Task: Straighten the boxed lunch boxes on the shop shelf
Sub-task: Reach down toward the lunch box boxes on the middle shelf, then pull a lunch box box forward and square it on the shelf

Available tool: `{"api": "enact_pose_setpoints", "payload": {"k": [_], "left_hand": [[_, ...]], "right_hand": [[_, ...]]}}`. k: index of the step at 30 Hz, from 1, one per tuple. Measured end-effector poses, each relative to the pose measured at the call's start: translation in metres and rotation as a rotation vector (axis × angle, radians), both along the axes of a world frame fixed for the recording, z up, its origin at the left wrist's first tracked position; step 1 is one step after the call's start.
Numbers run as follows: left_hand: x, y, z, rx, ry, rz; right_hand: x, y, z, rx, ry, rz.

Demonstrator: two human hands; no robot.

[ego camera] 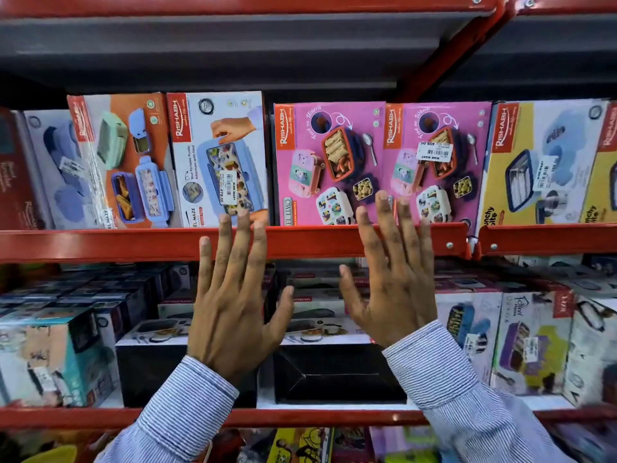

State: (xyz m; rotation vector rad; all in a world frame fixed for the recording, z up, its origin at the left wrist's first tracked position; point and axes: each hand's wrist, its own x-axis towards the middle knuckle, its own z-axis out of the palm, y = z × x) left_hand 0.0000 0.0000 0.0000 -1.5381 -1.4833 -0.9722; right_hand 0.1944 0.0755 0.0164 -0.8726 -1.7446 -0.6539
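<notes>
Boxed lunch boxes (329, 163) upright on red shelf (133, 243), left hand (230, 305) & right hand (394, 279) spread wide, empty

A red metal shelf (140, 243) carries a row of boxed lunch boxes standing upright, faces outward. From the left: a pale grey box (50, 168), an orange box (123, 158) leaning slightly left, a white and blue box (220, 155) touching it, then a narrow gap, two pink boxes (330, 162) (437, 162) side by side, and a yellow box (541, 162). The lower shelf (317, 417) carries black boxes (337, 372) and other cartons, packed close.
</notes>
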Motion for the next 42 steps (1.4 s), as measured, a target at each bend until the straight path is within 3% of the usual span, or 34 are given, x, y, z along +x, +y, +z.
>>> {"api": "enact_pose_setpoints", "payload": {"k": [3, 5, 8, 16, 20, 26, 30, 34, 37, 42], "left_hand": [[0.0, 0.0, -0.027, -0.038, -0.124, -0.114], [0.004, -0.003, -0.061, -0.117, -0.334, -0.212], [0.011, -0.003, -0.106, -0.271, -0.599, -0.242], [0.019, 0.022, -0.132, -0.464, -0.808, -0.21], [0.022, 0.024, -0.134, -0.468, -0.942, -0.259], [0.01, 0.012, -0.116, -0.344, -1.113, -0.359], [-0.004, 0.013, -0.11, -0.276, -1.412, -0.524], [-0.006, 0.011, -0.111, -0.256, -1.449, -0.438], [-0.007, 0.015, -0.121, -0.314, -1.417, -0.485], [-0.007, 0.023, -0.148, -0.435, -1.153, -0.35]], "right_hand": [[0.013, 0.01, -0.023, 0.012, 0.013, 0.049], [0.027, 0.02, -0.054, -0.062, 0.043, 0.104], [0.044, 0.026, -0.097, -0.344, 0.151, 0.127], [0.049, 0.031, -0.148, -0.965, 0.44, 0.125], [0.052, 0.029, -0.142, -1.03, 0.528, 0.185], [0.07, 0.021, -0.126, -1.067, 0.881, 0.42], [0.076, 0.018, -0.117, -1.065, 1.039, 0.511], [0.079, 0.022, -0.123, -1.003, 1.029, 0.522], [0.082, 0.027, -0.135, -0.977, 0.935, 0.517], [0.081, 0.042, -0.166, -0.991, 0.853, 0.367]]}}
